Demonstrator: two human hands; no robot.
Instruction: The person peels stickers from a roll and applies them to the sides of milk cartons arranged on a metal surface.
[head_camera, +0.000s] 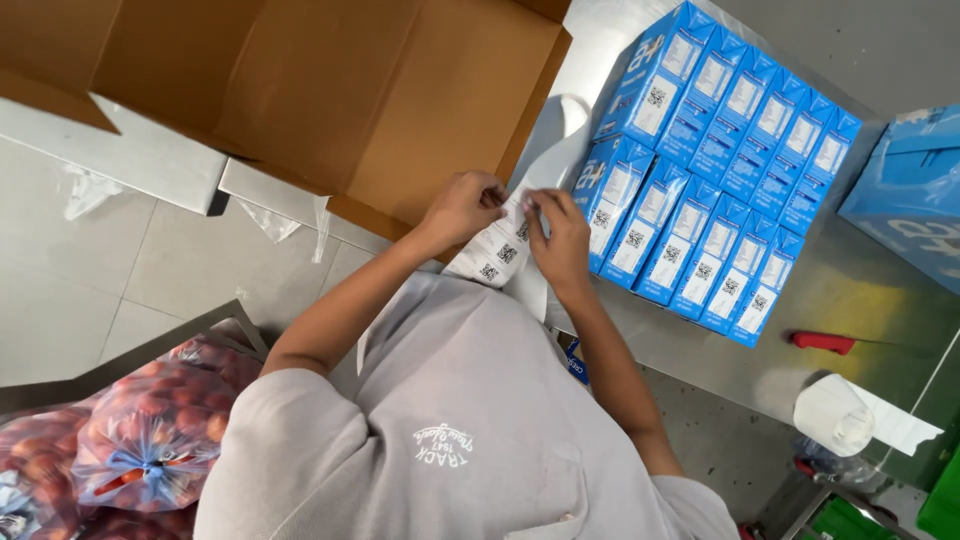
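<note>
Right now, from overhead, both hands pinch a sticker strip (500, 245) at centre: left hand (462, 205) at 10 o'clock, right hand (560, 240) at 3, blue cartons (700, 170) just beyond. A sticker could tear if peeled crookedly

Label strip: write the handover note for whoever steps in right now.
Left hand: grip pinched on the top of the label strip.
Right hand: grip pinched on the same strip, at its edge by the cartons.
Blue cartons: two rows on the metal table, beside the open cardboard box.
Done: every carton face in view shows a white code label.
Left: the strip has code labels on it; whether one is being peeled is unclear.
Red-handled tool and white roll lie untouched.
</note>
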